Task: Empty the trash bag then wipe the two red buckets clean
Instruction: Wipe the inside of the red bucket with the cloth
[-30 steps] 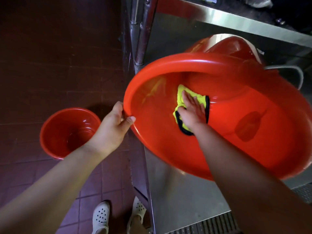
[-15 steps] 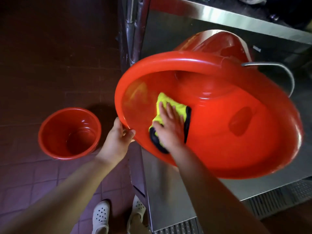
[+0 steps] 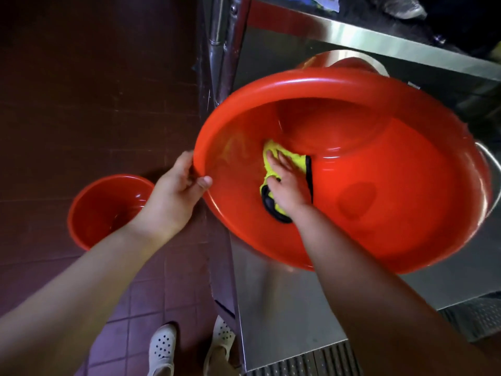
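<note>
A large red bucket (image 3: 393,202) with a metal handle is tilted toward me over the steel counter. My left hand (image 3: 179,194) grips its left rim, thumb inside and fingers outside. My right hand (image 3: 287,183) reaches inside and presses a yellow cloth with black edging (image 3: 292,158) flat against the inner wall, fingers spread and straight. A smaller red bucket (image 3: 105,207) stands upright on the tiled floor at the left, nothing visible in it.
A steel counter (image 3: 284,302) with a grated section at its near edge lies under the big bucket. A steel post (image 3: 222,44) rises at the counter's left corner. Dark red floor tiles (image 3: 81,90) spread left. My white perforated shoes (image 3: 162,348) show below.
My right hand slid the cloth left along the inner wall, then back toward the middle. The bucket shifted slightly and my left hand kept its hold on the rim.
</note>
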